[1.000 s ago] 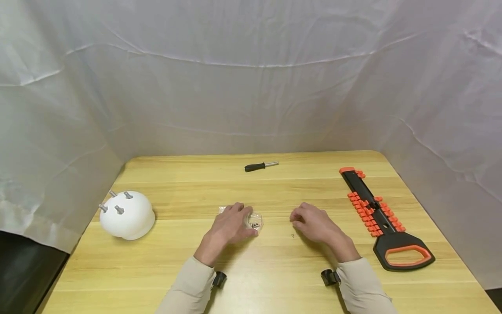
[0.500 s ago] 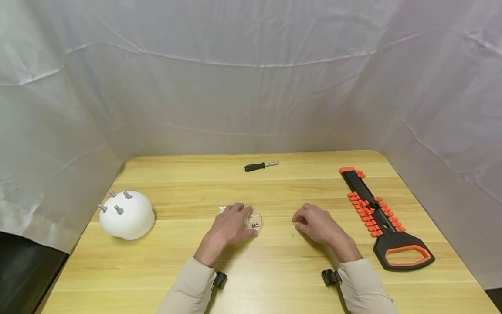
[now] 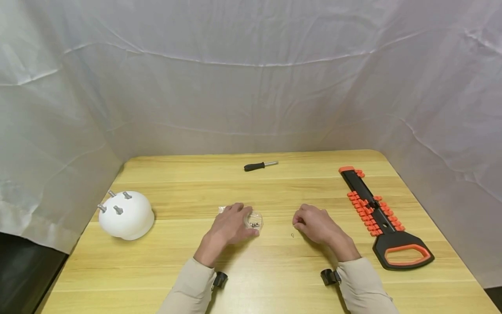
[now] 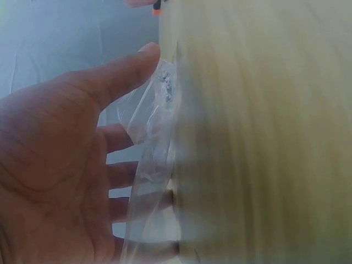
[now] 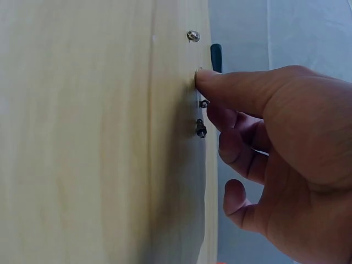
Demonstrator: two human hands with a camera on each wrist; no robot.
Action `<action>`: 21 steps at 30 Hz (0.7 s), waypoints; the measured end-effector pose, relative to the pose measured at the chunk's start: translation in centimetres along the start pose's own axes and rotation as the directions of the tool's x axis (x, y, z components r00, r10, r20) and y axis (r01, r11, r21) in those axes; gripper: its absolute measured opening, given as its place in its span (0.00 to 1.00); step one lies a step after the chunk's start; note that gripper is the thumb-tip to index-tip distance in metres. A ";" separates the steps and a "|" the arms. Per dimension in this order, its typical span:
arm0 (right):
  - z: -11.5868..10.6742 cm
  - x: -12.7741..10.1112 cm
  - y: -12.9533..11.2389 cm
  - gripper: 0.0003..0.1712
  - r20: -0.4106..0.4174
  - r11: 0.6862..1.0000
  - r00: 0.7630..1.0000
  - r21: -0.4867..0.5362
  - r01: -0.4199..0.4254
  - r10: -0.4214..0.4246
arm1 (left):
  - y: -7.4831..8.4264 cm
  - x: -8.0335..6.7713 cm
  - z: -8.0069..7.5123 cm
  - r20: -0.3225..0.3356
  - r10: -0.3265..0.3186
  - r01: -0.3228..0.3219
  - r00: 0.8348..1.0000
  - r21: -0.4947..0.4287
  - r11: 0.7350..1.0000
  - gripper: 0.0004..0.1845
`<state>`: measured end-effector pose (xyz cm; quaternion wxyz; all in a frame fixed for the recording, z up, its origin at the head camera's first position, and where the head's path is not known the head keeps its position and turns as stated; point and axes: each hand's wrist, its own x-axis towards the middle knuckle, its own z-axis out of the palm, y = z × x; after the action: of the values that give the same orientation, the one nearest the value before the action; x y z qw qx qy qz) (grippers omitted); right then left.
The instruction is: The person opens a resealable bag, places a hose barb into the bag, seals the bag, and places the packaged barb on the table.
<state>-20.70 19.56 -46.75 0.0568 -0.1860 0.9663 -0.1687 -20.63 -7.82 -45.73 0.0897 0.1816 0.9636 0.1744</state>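
Observation:
My left hand [image 3: 230, 224] holds a clear plastic bag [image 4: 159, 137] against the table, its thumb at one edge and its fingers around the far side. Several small dark metal parts [image 4: 166, 88] lie inside the bag. To the right, my right hand [image 3: 315, 223] has its fingers curled low over the wood, and thumb and forefinger pinch a tiny metal piece that is mostly hidden. Around these fingertips, the right wrist view shows loose metal pieces on the table: a shiny one [image 5: 193, 36], one by the fingers [image 5: 204, 104] and a darker one [image 5: 201, 129].
A black-handled screwdriver [image 3: 255, 166] lies at the back. On the right is a long black tool [image 3: 404, 240] with orange clips and a handle. At the left stands a white rounded object [image 3: 127, 220] with metal pegs on top. Grey cloth [image 3: 251, 96] surrounds the wooden table [image 3: 270, 279].
My right hand has shifted slightly rightward, its fingertips gathered over the table. The left hand and the bag keep their place.

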 end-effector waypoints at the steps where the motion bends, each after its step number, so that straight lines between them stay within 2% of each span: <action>1: 0.0 0.0 0.0 0.02 0.000 1.000 1.000 -0.006 0.003 -0.003 | 0.0 0.0 0.0 -0.003 0.001 -0.001 1.000 -0.002 1.000 0.40; 6: 0.1 0.1 -0.2 0.02 -0.002 1.000 1.000 0.001 -0.002 0.002 | 0.0 -0.1 -0.1 0.002 0.007 -0.007 1.000 -0.015 1.000 0.40; 11: 0.3 0.5 -0.7 0.03 -0.033 0.999 0.999 0.031 0.032 -0.031 | 0.0 -0.1 -0.1 0.008 0.011 -0.011 1.000 -0.024 1.000 0.40; 21: 1.2 1.9 -3.5 0.03 -0.053 0.995 0.996 0.068 0.072 -0.069 | 0.0 -0.1 -0.1 0.012 -0.001 0.002 1.000 -0.033 0.999 0.40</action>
<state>-21.08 15.41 -46.76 0.0328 -0.2134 0.9538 -0.2091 -20.52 -7.87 -45.62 0.0986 0.1805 0.9602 0.1890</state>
